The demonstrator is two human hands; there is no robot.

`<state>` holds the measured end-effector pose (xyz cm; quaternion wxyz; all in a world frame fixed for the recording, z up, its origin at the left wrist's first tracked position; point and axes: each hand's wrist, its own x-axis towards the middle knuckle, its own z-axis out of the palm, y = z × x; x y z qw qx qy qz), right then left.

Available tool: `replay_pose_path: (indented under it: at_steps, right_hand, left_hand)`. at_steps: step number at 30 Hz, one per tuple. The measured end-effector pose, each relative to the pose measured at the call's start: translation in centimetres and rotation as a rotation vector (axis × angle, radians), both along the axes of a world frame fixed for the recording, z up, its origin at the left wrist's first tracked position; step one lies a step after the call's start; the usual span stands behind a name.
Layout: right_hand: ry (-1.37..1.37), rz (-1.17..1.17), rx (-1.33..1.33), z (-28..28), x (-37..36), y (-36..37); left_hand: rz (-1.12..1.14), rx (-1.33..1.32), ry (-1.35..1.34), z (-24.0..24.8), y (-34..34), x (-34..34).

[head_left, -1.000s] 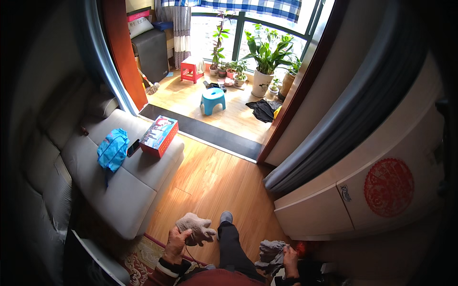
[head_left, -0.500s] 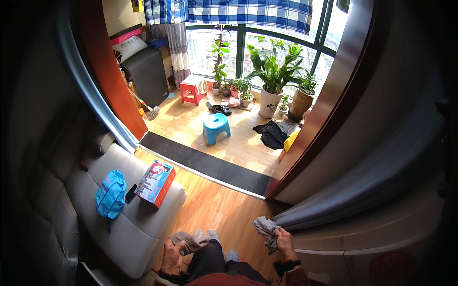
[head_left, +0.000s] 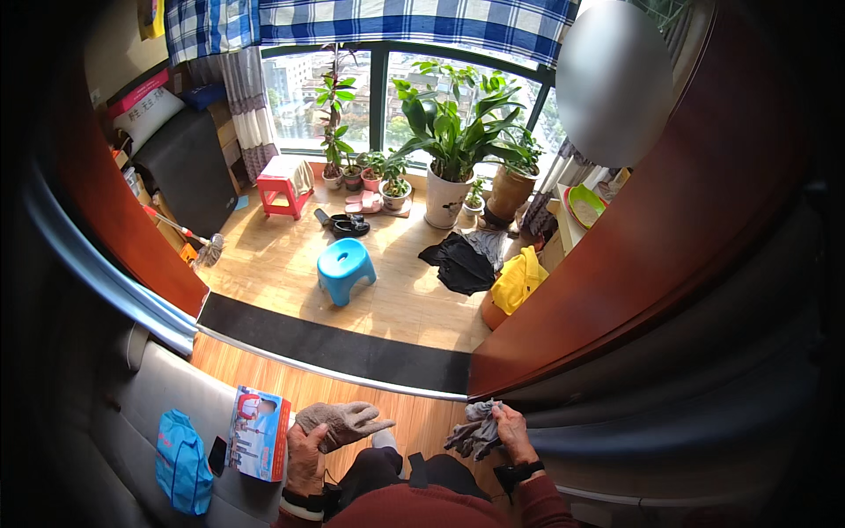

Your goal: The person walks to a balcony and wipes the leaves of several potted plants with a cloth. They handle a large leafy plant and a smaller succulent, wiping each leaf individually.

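Note:
In my left hand (head_left: 304, 459), near the bottom of the view, is a beige-brown knitted glove (head_left: 338, 424). Its empty fingers stick out to the right, and my thumb lies on its cuff end. My right hand (head_left: 514, 435) pinches a crumpled grey cloth (head_left: 473, 433) by its upper edge, so that it hangs in loose folds; whether it is a glove I cannot tell. The two pieces are apart, held in front of my lap. Below the beige glove a foot in a light sock (head_left: 384, 439) shows.
Left of me, a grey sofa (head_left: 167, 370) carries a blue bag (head_left: 185, 462), a phone (head_left: 217, 456) and a printed box (head_left: 259, 433). Past the dark threshold strip (head_left: 343, 343) stand a blue stool (head_left: 345, 268), black clothes (head_left: 459, 264), a yellow cloth (head_left: 520, 280) and potted plants (head_left: 451, 198).
The beige glove has opened out, its fingers now extended to the right. Both hands still hold their pieces. My view has shifted right and toward the doorway, bringing more of the right side into sight.

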<state>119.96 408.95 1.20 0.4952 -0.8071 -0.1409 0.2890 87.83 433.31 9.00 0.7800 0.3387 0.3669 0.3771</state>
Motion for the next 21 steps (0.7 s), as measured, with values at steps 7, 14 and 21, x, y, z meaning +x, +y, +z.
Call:
replay_pose_path:
  at_steps: [7, 14, 21]
  right_hand:
    - [-0.036, -0.020, -0.228, -1.1, 2.3, 6.9]
    - [0.047, 0.031, -0.243, -3.4, 7.7, 16.0]
    - [0.077, 0.118, -0.243, -6.3, 15.1, 26.3]
  left_hand:
    - [0.017, -0.047, 0.053, -2.8, 9.9, 3.4]
    - [0.070, -0.036, 0.000, -5.2, 16.7, 6.0]
    - [-0.001, 0.016, 0.185, -6.1, 26.9, 9.6]
